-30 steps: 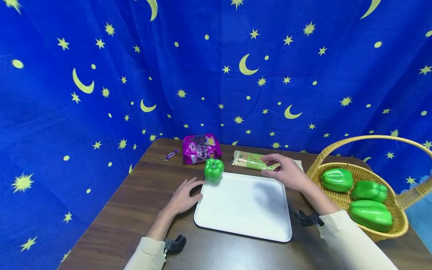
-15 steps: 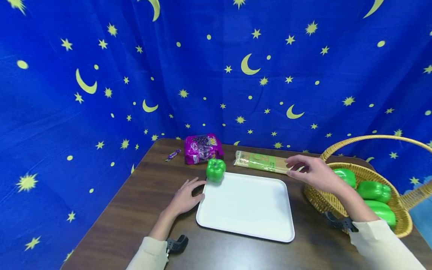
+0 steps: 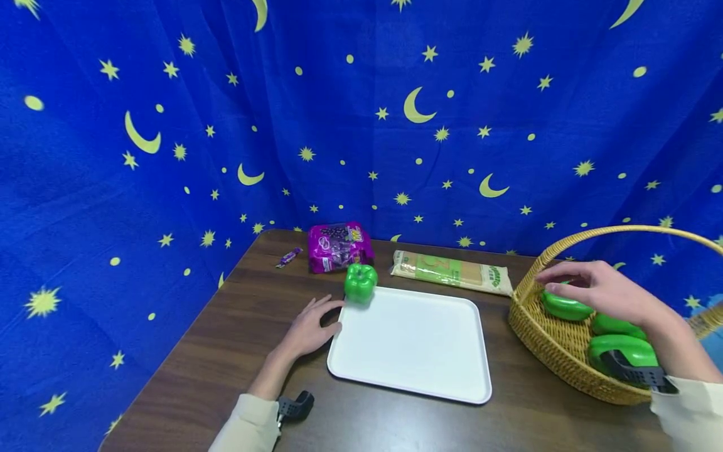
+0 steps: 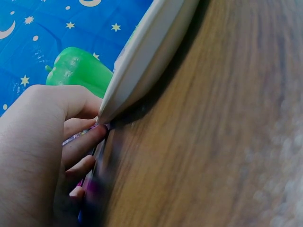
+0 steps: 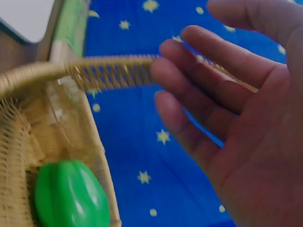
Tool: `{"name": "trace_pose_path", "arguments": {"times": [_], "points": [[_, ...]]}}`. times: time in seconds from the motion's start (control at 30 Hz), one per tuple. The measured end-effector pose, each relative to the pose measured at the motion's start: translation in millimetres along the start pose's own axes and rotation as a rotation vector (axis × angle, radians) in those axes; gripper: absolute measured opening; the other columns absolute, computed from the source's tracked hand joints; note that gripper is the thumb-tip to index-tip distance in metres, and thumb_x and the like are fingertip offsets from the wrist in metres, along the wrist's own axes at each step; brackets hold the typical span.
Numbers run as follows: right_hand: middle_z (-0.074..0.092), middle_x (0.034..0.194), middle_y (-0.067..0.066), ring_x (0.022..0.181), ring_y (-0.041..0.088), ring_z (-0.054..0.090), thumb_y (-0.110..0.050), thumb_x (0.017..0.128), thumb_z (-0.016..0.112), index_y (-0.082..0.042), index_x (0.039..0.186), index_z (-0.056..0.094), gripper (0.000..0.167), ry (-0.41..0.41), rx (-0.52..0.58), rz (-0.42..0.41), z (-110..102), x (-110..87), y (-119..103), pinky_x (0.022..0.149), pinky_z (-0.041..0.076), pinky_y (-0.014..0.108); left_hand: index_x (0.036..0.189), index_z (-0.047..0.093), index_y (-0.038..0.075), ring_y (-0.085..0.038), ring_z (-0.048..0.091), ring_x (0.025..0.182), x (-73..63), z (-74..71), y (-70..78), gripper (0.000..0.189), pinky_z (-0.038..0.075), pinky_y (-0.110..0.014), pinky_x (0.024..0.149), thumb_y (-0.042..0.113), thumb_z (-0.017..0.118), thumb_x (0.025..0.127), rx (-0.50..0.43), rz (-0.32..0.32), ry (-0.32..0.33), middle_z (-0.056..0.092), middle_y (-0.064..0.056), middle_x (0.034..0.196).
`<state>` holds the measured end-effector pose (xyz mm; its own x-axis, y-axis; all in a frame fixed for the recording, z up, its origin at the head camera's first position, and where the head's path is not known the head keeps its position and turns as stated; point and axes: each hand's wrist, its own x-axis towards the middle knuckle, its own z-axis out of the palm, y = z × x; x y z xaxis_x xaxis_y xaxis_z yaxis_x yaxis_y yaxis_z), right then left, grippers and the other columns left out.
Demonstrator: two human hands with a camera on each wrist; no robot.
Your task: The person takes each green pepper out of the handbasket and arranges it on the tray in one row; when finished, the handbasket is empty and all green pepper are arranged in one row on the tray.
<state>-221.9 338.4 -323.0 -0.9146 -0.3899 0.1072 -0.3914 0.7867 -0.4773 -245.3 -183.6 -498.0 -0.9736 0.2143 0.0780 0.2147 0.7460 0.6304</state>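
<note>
A white rectangular tray [image 3: 412, 345] lies on the wooden table, with one green bell pepper [image 3: 360, 282] upright at its far left corner. My left hand [image 3: 309, 329] rests at the tray's left edge, fingertips touching the rim below the pepper. At the right, my right hand [image 3: 607, 292] hovers over the wicker basket [image 3: 548, 351], fingers loosely bent and holding nothing. Inside that basket lie several green bell peppers, one of them [image 5: 71, 196] plain in the right wrist view. The hand and forearm partly cover the peppers in the head view.
Behind the tray lies a long clear-and-green packet of noodles [image 3: 452, 271]. A purple bag with grape pictures [image 3: 340, 248] and a small purple wrapped candy [image 3: 289, 257] sit at the back left. The basket's tall handle [image 3: 627, 228] arches above it. A blue curtain [image 3: 361, 125] hangs behind.
My right hand has moved right, from above the noodle packet to over the basket. The left hand, the tray and the pepper on it have stayed in place.
</note>
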Motion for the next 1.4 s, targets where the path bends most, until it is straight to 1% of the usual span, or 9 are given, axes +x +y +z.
{"name": "trace_pose_path", "arguments": {"times": [0.3,0.5,0.57,0.83,1.03,1.1,1.23,1.33,1.4], "points": [[0.063,0.12,0.015,0.094,0.004,0.059,-0.033,0.096,0.058,-0.013,0.126,0.062,0.037,0.044,-0.014,0.094,-14.9,-7.5,34.6,0.065,0.051,0.026,0.131,0.06,0.027,-0.038,0.027,0.138,0.8,-0.3,-1.0,0.045,0.019,-0.061,0.11,0.03,0.067,0.087,-0.002,0.029,0.01,0.043,-0.011,0.146],[0.053,0.131,0.025,0.113,0.04,0.051,-0.038,0.096,0.056,-0.004,0.133,0.053,0.05,0.053,0.016,0.188,-5.5,-5.7,64.5,0.075,0.049,0.04,0.131,0.06,0.026,-0.04,0.028,0.138,-0.4,0.3,-1.6,0.045,0.019,-0.062,0.109,0.03,0.067,0.087,-0.006,0.034,0.012,0.043,-0.012,0.146],[0.05,0.132,0.029,0.115,0.047,0.046,-0.04,0.097,0.054,-0.002,0.135,0.05,0.054,0.052,0.042,0.229,-2.9,-5.1,72.1,0.076,0.047,0.043,0.132,0.059,0.026,-0.04,0.028,0.137,-0.9,0.4,-1.5,0.045,0.019,-0.062,0.109,0.03,0.067,0.087,0.001,0.035,0.009,0.043,-0.012,0.146],[0.045,0.133,0.033,0.118,0.05,0.042,-0.046,0.096,0.052,0.002,0.138,0.044,0.064,0.073,0.113,0.311,3.5,-0.2,94.7,0.078,0.047,0.045,0.131,0.06,0.026,-0.035,0.029,0.138,-0.3,-2.1,1.0,0.045,0.017,-0.057,0.112,0.03,0.067,0.087,-0.006,0.032,0.009,0.044,-0.011,0.145],[0.048,0.13,0.034,0.114,0.047,0.046,-0.045,0.095,0.056,0.004,0.138,0.042,0.067,0.062,0.111,0.319,9.8,1.3,106.3,0.071,0.05,0.032,0.13,0.06,0.026,-0.038,0.029,0.137,1.4,-1.3,0.2,0.045,0.019,-0.059,0.111,0.03,0.068,0.087,-0.009,0.042,0.017,0.044,-0.012,0.145],[0.048,0.129,0.035,0.114,0.047,0.046,-0.044,0.094,0.058,0.005,0.139,0.041,0.069,0.052,0.11,0.313,11.6,1.6,109.4,0.07,0.051,0.032,0.13,0.061,0.027,-0.039,0.029,0.137,1.8,-1.0,-0.2,0.045,0.019,-0.06,0.11,0.03,0.068,0.086,-0.006,0.045,0.025,0.044,-0.012,0.145],[0.045,0.131,0.037,0.115,0.053,0.044,-0.042,0.091,0.064,0.006,0.138,0.041,0.071,0.016,0.07,0.302,13.5,1.8,113.4,0.078,0.051,0.047,0.13,0.06,0.027,-0.04,0.03,0.137,2.7,-0.3,-0.8,0.045,0.02,-0.061,0.109,0.03,0.067,0.086,0.0,0.048,0.026,0.044,-0.012,0.145],[0.044,0.13,0.037,0.113,0.056,0.043,-0.043,0.087,0.068,0.007,0.136,0.043,0.074,-0.02,-0.001,0.282,15.3,2.8,114.3,0.081,0.045,0.06,0.13,0.06,0.028,-0.038,0.03,0.137,2.7,0.1,-1.2,0.045,0.02,-0.06,0.11,0.031,0.067,0.086,0.002,0.038,0.023,0.044,-0.011,0.145],[0.045,0.128,0.037,0.111,0.056,0.044,-0.043,0.084,0.072,0.007,0.134,0.044,0.077,-0.04,-0.045,0.268,16.2,2.9,114.6,0.082,0.043,0.064,0.13,0.06,0.028,-0.038,0.03,0.137,2.4,0.2,-1.0,0.044,0.02,-0.06,0.109,0.031,0.068,0.086,0.002,0.033,0.02,0.044,-0.011,0.146]]}}
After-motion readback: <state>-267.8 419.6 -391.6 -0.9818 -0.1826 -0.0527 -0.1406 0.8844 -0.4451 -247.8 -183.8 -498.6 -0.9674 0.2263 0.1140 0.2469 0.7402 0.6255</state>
